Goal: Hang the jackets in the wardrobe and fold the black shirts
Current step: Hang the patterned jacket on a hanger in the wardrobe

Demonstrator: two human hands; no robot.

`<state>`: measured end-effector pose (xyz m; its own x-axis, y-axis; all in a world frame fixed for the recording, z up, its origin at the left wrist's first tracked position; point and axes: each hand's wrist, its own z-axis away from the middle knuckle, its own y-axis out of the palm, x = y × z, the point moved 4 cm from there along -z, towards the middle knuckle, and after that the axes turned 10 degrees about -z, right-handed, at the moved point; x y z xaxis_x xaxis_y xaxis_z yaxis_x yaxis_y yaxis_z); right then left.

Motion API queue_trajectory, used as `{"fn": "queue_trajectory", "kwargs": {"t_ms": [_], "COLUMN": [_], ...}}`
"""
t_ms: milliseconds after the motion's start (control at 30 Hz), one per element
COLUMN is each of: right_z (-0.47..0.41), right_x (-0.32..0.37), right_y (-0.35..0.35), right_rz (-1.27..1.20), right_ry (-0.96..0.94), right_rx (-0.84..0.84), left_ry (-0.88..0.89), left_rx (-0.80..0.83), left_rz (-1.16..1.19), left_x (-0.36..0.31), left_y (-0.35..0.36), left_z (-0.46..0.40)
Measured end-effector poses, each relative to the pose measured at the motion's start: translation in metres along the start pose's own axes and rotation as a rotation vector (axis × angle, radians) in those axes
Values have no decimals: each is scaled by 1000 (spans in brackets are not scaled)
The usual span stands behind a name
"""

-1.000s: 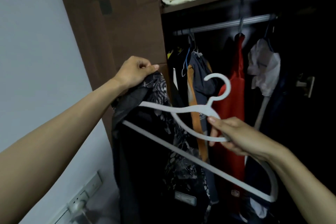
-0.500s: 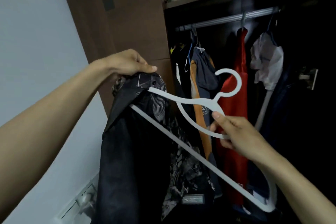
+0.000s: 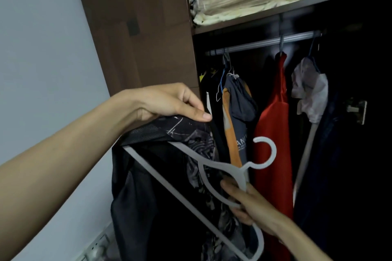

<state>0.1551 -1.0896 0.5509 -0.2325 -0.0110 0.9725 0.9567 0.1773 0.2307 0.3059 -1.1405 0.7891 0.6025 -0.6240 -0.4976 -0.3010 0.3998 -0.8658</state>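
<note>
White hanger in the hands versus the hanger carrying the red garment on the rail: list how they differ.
The white hanger is held tilted in the right hand, its hook free; the red garment has its hanger's hook over the rail. The white hanger is only partly inside the dark jacket, pinched by the left hand; the other is fully covered. The white hook looks thick and pale, the other thin and dark.
</note>
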Motion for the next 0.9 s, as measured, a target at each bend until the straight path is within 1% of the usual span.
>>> {"fn": "queue_trajectory", "kwargs": {"t_ms": [100, 233, 300, 367, 400, 467, 533, 600, 667, 733, 800, 900], "right_z": [-1, 3, 7, 12, 14, 20, 25, 30, 32, 35, 38, 42], "right_x": [1, 7, 10, 14, 18, 28, 41, 55, 65, 74, 83, 90], "right_y": [2, 0, -3, -10, -15, -28, -38, -48, -60, -69, -74, -71], "right_rz": [-3, 13, 5, 26, 40, 63, 78, 107, 173, 211, 246, 401], "right_ry": [9, -79, -144, -193, -211, -258, -285, -317, -347, -346, -334, -322], "right_rx": [14, -50, -49, -54, -64, -131, -158, -196, -261, -326, -321, -242], "left_ry": [14, -22, -111, -246, -272, -247, -231, -206, -121, -41, 15, 61], "left_rx": [8, 0, 56, 51, 37, -17, -41, -96, -168, -266, -335, -385], "left_rz": [-5, -61, 1, 131, 212, 341, 429, 453, 445, 487, 503, 440], "left_x": [-3, -3, 11, 35, 44, 69, 95, 108, 102, 87, 75, 69], "left_y": [9, 12, 7, -2, -2, -4, 0, -1, -6, -14, -21, -35], "left_z": [-1, 4, 8, 15, 19, 24, 27, 28, 26, 24, 24, 22]}}
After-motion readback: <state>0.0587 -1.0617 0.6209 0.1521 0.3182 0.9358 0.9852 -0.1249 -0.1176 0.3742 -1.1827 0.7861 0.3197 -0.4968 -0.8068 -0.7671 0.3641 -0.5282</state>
